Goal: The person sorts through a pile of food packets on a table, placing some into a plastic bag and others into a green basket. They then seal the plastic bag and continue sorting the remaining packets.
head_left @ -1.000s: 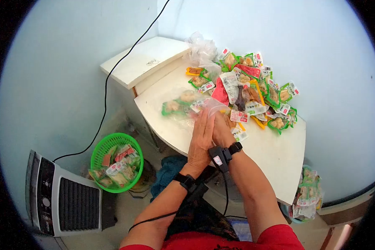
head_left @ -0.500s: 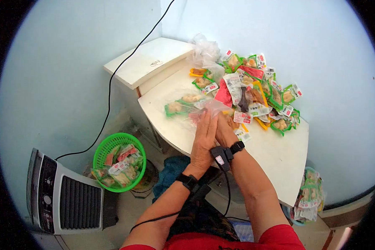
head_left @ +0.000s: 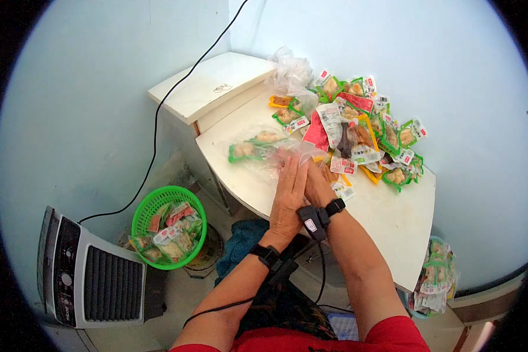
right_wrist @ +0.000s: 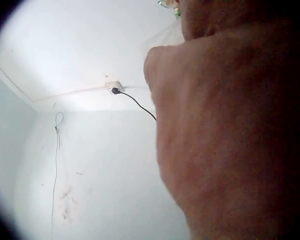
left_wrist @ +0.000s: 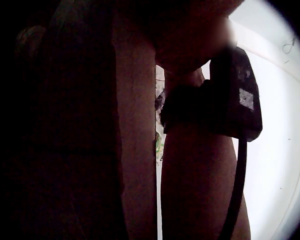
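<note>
In the head view, a clear plastic bag with green-edged food packets inside lies at the table's left front. My left hand lies against my right hand at the bag's near end, its fingers straight and together, pointing away from me. Thin film bunches around the fingertips. The right hand's fingers are mostly hidden behind the left hand and film. Dark close-ups of hand and wrist fill much of the left wrist view; the right wrist view shows mostly skin, with no fingertips clear.
A heap of food packets covers the table's back right. Crumpled clear bags stand behind. On the floor are a green basket of packets, an air cooler and a filled container at right. A black cable hangs left.
The head view has shifted slightly, moving the table a little to the right in the picture. Both hands stay together at the bag, and the film around the fingertips has changed its folds.
</note>
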### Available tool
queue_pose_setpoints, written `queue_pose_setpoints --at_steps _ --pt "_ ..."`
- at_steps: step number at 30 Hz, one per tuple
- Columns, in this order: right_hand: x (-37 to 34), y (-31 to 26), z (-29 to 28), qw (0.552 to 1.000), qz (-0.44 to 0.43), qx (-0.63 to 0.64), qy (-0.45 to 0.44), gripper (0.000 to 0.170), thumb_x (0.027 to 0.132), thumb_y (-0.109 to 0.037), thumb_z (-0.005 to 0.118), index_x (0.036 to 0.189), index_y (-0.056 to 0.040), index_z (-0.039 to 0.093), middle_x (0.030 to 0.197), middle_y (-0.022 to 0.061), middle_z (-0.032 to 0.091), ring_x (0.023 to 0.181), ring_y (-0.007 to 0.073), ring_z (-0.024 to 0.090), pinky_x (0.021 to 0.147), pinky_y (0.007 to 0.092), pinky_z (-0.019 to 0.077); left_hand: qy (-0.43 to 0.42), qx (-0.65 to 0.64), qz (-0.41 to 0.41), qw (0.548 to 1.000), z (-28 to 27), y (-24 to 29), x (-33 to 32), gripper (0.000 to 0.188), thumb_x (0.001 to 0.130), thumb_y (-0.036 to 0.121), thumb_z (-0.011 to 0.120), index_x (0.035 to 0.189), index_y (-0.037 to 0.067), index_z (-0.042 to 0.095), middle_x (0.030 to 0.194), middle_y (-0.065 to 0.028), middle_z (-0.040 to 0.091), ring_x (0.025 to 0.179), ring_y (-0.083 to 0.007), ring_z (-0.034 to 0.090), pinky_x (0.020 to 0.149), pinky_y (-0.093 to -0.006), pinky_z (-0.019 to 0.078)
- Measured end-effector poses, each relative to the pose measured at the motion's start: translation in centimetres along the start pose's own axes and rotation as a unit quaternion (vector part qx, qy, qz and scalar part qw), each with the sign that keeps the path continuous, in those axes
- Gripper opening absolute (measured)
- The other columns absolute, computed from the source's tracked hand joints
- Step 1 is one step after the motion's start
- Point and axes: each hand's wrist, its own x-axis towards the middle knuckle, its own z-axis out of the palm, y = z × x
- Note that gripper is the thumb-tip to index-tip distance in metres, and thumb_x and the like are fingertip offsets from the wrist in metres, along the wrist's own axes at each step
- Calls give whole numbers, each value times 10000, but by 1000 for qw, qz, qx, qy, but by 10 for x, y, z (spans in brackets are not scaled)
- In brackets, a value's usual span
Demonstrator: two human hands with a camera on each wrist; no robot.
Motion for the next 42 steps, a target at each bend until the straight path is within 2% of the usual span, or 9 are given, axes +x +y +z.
queue_pose_setpoints --at_steps 4,8,12,20,25,28,31,39,42 --pt "2 2 12 904 -127 -407 27 431 1042 -354 356 1326 -50 466 1252 138 562 1125 257 551 930 351 492 9 -13 2 1000 0 1 1 680 806 38 620 1441 24 375 1516 -236 324 1422 -395 293 1173 -453 250" --pt "37 -2 -18 953 14 -302 -16 466 1030 -425 336 1269 -56 491 1155 174 604 992 306 596 836 411 519 -8 -8 -11 1000 0 1 0 719 779 26 637 1446 28 369 1518 -235 322 1422 -388 297 1169 -450 253" --pt "22 -7 9 929 9 -368 17 471 1018 -454 349 1201 -56 522 1056 198 634 886 336 625 754 440 539 -5 -7 -17 1000 -3 3 0 720 775 2 612 1451 32 365 1521 -226 323 1422 -387 296 1173 -451 242" --pt "97 3 -94 950 75 -266 -143 427 1010 -405 404 1217 -50 521 1022 182 628 854 316 622 748 434 548 17 7 -5 1000 0 1 -1 662 809 -5 562 1443 30 376 1518 -214 334 1421 -395 292 1170 -473 237" --pt "47 -7 -54 839 -80 -509 -172 333 991 -235 484 1276 -64 506 1081 104 629 944 202 595 802 353 524 20 36 -8 999 1 0 -2 656 814 30 584 1437 22 379 1514 -216 339 1427 -394 282 1162 -499 239" --pt "44 -19 -36 664 -81 -702 -244 396 981 -165 510 1365 -75 470 1186 72 605 1051 151 558 883 301 490 17 37 -14 999 0 -1 -3 652 817 43 581 1435 15 377 1516 -215 337 1430 -392 275 1164 -512 230" --pt "24 -19 -3 565 -115 -785 -225 446 981 -210 519 1399 -72 444 1262 109 578 1119 212 536 959 336 453 20 52 -17 998 0 -1 -3 675 785 5 576 1431 0 381 1525 -210 322 1433 -387 271 1164 -519 235" --pt "31 -2 7 710 -87 -683 -149 436 975 -231 541 1370 -58 476 1216 135 611 1019 236 573 897 363 490 65 78 -26 994 5 -6 -4 657 801 -13 560 1435 0 384 1522 -207 333 1425 -385 289 1159 -501 251" --pt "37 1 16 707 -78 -690 -134 433 973 -239 549 1359 -53 489 1199 145 624 982 245 587 874 373 503 73 65 -38 994 3 -3 -3 648 817 -2 553 1440 2 379 1521 -209 334 1427 -385 287 1159 -491 255"
